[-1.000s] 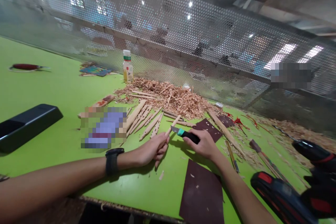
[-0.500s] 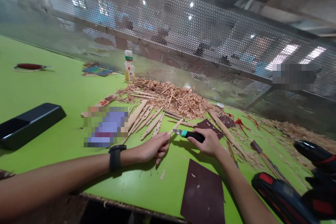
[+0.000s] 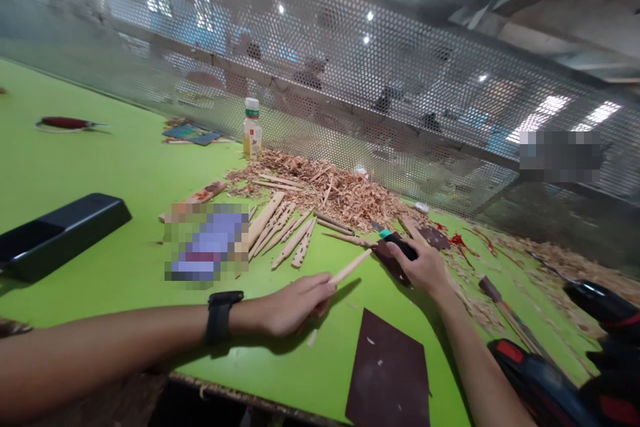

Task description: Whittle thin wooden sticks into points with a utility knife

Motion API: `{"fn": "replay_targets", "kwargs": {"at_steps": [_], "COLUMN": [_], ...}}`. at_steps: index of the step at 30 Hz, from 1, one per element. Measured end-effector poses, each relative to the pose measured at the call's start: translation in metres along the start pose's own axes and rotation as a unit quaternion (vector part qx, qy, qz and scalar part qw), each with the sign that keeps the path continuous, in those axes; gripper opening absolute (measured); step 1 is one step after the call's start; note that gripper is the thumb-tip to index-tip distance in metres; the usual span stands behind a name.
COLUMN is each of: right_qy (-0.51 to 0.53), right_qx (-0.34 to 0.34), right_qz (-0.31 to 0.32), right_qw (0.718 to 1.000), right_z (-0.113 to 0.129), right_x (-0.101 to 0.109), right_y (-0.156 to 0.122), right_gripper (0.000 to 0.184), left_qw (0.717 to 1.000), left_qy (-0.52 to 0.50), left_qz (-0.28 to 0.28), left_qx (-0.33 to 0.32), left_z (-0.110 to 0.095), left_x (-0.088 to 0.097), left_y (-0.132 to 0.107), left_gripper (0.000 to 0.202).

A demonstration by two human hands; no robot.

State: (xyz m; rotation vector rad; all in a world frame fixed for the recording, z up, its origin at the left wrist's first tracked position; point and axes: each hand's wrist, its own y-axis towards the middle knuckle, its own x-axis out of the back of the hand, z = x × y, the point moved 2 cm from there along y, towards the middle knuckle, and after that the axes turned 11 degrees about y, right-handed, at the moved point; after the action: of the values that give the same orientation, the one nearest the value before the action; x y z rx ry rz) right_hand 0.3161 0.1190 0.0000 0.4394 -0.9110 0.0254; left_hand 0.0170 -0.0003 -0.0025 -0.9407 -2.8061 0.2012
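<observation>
My left hand point(image 3: 305, 303) is closed around a pale wooden stick point(image 3: 353, 267), whose far end points up and to the right over the green table. In my right hand point(image 3: 423, 267) is a utility knife point(image 3: 399, 243) with a black handle and a teal collar. Its blade points away to the upper left, apart from the stick. Beneath the knife hand lies a dark brown sandpaper sheet point(image 3: 393, 263). Several carved wooden sticks point(image 3: 293, 247) lie just beyond my left hand, some with small notches or holes.
Wood shavings point(image 3: 335, 187) are heaped along the mesh screen point(image 3: 320, 73), beside a drink bottle point(image 3: 253, 130). Another sandpaper sheet point(image 3: 390, 367) lies at the front edge. A power drill point(image 3: 597, 297) is on the right. To the left are a black box-like object point(image 3: 65, 233) and a red-handled tool point(image 3: 67, 123).
My right hand has drawn the knife away from the stick, to the right and slightly farther out. The stick in my left hand has shifted a little right and tilted lower.
</observation>
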Motion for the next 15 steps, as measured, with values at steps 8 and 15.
{"fn": "replay_targets", "kwargs": {"at_steps": [8,15], "right_qy": [0.034,0.039], "right_qx": [0.099,0.046], "right_qz": [0.169,0.044], "right_qw": [0.98,0.997], "right_z": [0.053,0.035], "right_x": [-0.031,-0.016], "right_y": [-0.02,-0.011], "right_gripper": [0.05,0.054], "left_qw": [0.985,0.985], "left_qy": [-0.173,-0.171], "left_qz": [-0.02,-0.02], "left_qx": [0.005,0.002], "left_z": [0.021,0.016], "left_x": [0.013,0.011], "left_y": [0.027,0.023], "left_gripper": [0.03,0.029]}}
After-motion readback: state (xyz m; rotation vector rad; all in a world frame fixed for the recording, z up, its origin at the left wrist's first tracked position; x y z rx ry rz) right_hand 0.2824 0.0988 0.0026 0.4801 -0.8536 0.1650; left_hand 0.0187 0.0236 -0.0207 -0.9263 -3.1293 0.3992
